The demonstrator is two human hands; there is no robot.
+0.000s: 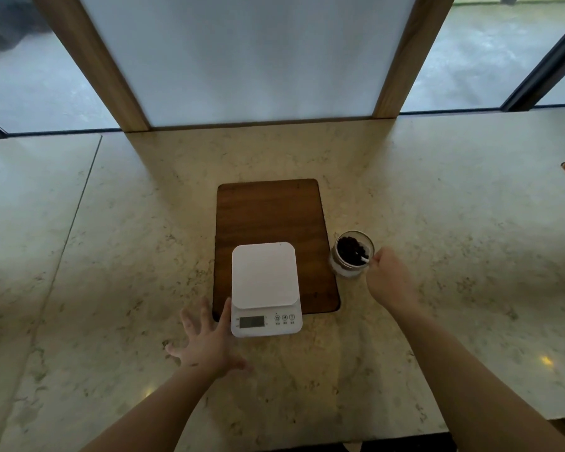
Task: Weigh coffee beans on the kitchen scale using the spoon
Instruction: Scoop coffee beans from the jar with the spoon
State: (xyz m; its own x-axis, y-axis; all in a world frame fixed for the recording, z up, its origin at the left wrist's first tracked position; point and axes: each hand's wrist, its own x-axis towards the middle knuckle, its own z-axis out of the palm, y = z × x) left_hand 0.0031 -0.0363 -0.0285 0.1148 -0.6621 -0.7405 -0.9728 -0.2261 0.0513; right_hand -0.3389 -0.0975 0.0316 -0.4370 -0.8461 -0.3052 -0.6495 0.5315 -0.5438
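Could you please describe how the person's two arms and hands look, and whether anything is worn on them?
Both forearms are bare as far as the picture shows; no sleeve reaches into view. The left hand and the right hand wear no glove, and no watch, bracelet or ring can be seen. Nothing is worn at the wrists.

The kitchen scale (265, 288) carries round buttons marked "M" and "T"; the captions beneath them and its display are too small to read.
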